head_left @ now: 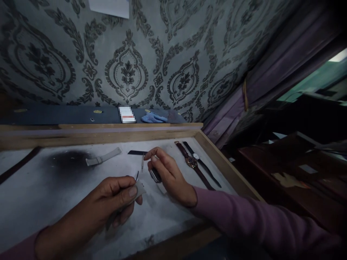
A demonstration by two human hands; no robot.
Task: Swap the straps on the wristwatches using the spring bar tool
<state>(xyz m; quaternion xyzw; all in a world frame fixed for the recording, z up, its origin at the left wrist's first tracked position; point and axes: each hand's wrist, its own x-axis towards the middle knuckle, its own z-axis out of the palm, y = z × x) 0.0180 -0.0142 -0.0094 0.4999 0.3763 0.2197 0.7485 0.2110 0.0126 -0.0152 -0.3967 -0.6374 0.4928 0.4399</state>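
My left hand [114,202] is closed, thumb pinching a pale strap-like piece [140,188] with small dark holes near its end. A thin dark sliver [137,176] sticks up beside the thumb. To its right, my right hand [170,177] curls its fingers round a small dark object with a shiny metal rim [155,175], possibly a watch case. Just under the right index fingertip is a slim silvery rod [142,162]; whether the finger grips it, I cannot tell. A dark flat strip [137,152] lies behind that fingertip.
Two watches [192,162] with dark straps lie on the right of the wood-edged white tray [229,166]. A grey strap [104,157] and a long brown strap [20,164] are on the left. Beyond the rim sit a white box [127,114] and blue cloth [154,118].
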